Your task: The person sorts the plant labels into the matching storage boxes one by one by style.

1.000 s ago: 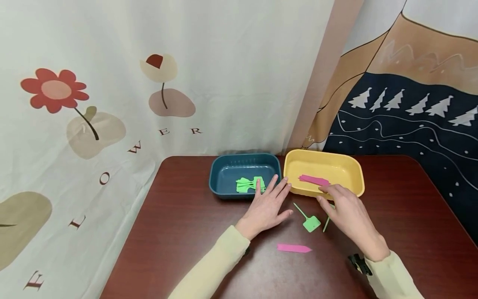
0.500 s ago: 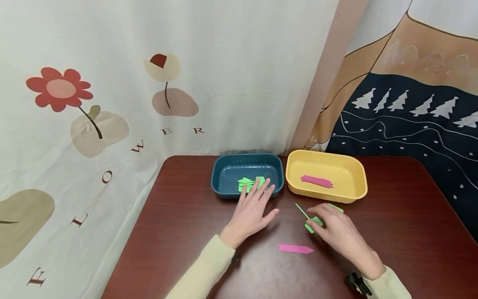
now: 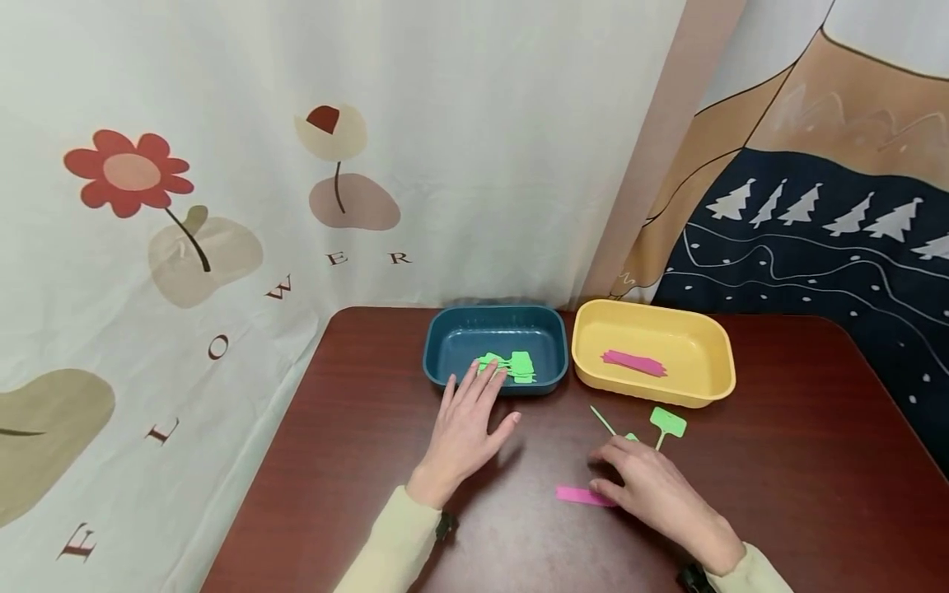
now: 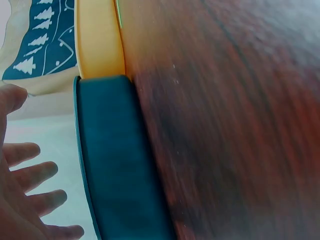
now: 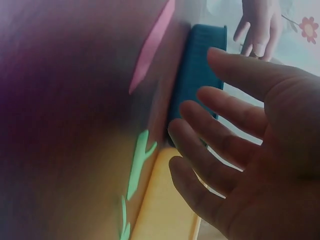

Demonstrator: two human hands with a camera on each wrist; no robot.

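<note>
My right hand (image 3: 660, 494) hovers over a pink plant label (image 3: 574, 494) on the table, hiding its pointed end. In the right wrist view the fingers are relaxed, and a gap separates them from the pink label (image 5: 155, 45). One green T-shaped plant label (image 3: 668, 422) lies beyond the hand; a second green label (image 3: 602, 419) is partly covered by it. My left hand (image 3: 463, 436), holding nothing, is at the front rim of the blue basin (image 3: 437, 329), fingers extended. Several green labels (image 3: 522, 365) are in that basin.
A yellow basin (image 3: 652, 394) stands right of the blue one, with a small pile of pink labels (image 3: 634, 363) inside. Both are at the back of the brown table (image 3: 356, 428), before a printed curtain (image 3: 482, 165).
My right hand has come back from the yellow basin's front rim, past the green labels to the loose pink label. My left hand has shifted left along the blue basin, uncovering more green labels.
</note>
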